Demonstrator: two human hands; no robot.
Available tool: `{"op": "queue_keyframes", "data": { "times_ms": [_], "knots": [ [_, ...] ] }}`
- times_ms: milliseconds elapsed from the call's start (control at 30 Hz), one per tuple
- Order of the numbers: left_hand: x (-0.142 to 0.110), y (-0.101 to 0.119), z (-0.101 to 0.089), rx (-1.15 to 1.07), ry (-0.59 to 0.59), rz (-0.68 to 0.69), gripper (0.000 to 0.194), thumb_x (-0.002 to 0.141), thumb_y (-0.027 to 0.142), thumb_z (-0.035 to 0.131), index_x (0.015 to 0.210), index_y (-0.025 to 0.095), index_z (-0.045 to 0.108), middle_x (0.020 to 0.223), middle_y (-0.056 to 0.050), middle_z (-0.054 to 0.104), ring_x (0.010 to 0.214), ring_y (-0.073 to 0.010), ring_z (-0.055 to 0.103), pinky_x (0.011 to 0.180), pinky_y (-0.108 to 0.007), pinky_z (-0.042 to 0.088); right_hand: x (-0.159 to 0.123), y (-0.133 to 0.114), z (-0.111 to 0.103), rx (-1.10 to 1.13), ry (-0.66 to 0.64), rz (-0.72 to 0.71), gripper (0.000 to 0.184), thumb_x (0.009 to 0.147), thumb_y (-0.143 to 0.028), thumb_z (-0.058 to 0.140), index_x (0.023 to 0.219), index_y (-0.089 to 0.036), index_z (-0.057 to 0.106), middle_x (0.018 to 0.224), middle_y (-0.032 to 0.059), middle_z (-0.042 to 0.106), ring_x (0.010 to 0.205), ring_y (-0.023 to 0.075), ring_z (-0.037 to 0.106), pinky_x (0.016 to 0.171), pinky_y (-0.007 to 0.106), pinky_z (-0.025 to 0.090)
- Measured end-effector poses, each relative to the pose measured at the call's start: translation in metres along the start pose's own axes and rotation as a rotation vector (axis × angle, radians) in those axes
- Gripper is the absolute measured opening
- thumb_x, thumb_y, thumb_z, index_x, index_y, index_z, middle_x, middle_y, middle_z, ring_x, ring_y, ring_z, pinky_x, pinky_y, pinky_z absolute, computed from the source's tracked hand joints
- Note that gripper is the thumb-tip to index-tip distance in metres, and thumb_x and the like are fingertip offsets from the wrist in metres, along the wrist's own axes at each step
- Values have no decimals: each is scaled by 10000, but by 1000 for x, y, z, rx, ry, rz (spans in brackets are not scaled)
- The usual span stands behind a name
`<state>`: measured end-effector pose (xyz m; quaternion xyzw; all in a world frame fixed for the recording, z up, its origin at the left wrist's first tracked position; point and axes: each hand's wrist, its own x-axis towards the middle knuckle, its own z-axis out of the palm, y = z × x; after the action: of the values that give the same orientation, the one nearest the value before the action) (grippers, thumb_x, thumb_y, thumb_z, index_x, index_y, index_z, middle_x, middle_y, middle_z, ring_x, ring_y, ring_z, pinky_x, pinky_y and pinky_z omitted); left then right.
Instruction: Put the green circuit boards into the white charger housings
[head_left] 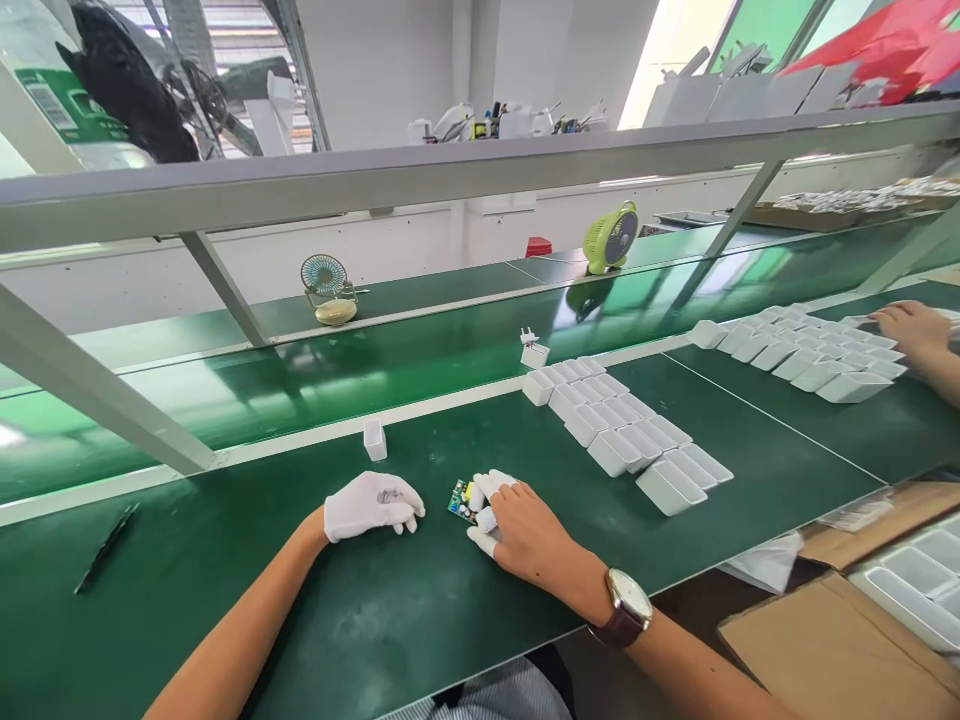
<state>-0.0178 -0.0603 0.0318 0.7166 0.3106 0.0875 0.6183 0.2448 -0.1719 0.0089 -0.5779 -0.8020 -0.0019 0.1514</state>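
Note:
My right hand (510,520), with white covers on its fingertips, grips a small green circuit board (459,500) just above the green tabletop. Yellow, white and other parts show on the board; the fingers hide its right side. To the left, my left hand (373,507) wears a white glove. Its fingers are loosely bent and slightly apart, with nothing visible in them. Just beyond it stands a single small white plastic case (375,440). Several rows of open white cases (615,420) stand to the right of my right hand.
A black pen-like tool (106,548) lies at left. A white plug (529,338) rests by a case near the strip. Another person's hand (915,328) is beside more white cases (802,350). Two fans, a teal one (324,274) and a green one (611,240), stand beyond. Cardboard (840,640) lies lower right.

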Motion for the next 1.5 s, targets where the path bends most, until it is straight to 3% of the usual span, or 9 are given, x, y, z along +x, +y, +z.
{"op": "queue_keyframes", "data": {
  "times_ms": [100,200,300,400,500,700,967,1167,1500],
  "knots": [
    [-11,-1,-12,129,131,-109,287,805,429,687,802,142,689,725,-52,720,645,-158,651,642,-283,530,0,2,5,12,50,10,32,825,-167,596,805,-188,610,783,79,657,773,252,637,766,386,515],
    [-22,-15,-30,273,379,-220,345,775,493,681,691,164,628,601,-6,644,551,-147,597,566,-275,491,4,10,-1,176,136,40,150,768,-118,570,890,-200,602,778,41,639,741,220,615,695,339,512],
    [-23,-33,-46,305,701,-186,411,689,477,755,942,165,666,800,-29,697,703,-178,652,681,-313,543,15,16,-13,343,255,21,284,747,-100,557,1008,-203,603,846,46,644,826,228,628,721,338,533],
    [-9,-42,-51,260,852,-89,807,610,379,829,1331,175,529,1173,-111,672,976,-233,672,862,-374,554,37,14,-25,461,367,-52,412,747,-94,566,1148,-190,593,1021,94,643,963,247,628,792,365,554],
    [13,-36,-46,291,855,-70,955,599,336,857,1442,186,433,1306,-146,622,1102,-279,644,977,-426,513,69,6,-31,560,366,-92,449,757,-102,592,1191,-216,603,1028,85,624,932,229,628,775,364,573],
    [29,-23,-24,269,785,-32,634,671,321,808,1254,207,585,1112,-61,713,1037,-265,676,960,-422,537,115,-6,-14,634,376,-178,517,785,-124,619,1287,-235,565,951,62,615,844,210,637,752,380,592],
    [7,-40,8,398,888,139,625,652,231,801,1234,259,575,1204,-43,646,1085,-234,644,973,-408,532,98,-1,10,512,512,-417,590,820,-122,623,1373,-238,455,1239,140,591,1175,278,598,930,451,579],
    [14,-46,14,529,1014,255,653,667,197,800,1266,259,547,1230,-84,596,1126,-265,628,970,-429,540,90,-13,7,445,522,-461,651,815,-56,592,1418,-233,421,1216,137,615,1144,256,628,913,423,598],
    [16,-61,19,660,971,423,685,756,290,774,1355,251,444,1251,-132,566,1124,-278,623,962,-453,552,88,-19,12,373,467,-484,655,838,-57,563,1441,-245,390,1189,132,641,1129,259,652,903,433,616]
  ]
}}
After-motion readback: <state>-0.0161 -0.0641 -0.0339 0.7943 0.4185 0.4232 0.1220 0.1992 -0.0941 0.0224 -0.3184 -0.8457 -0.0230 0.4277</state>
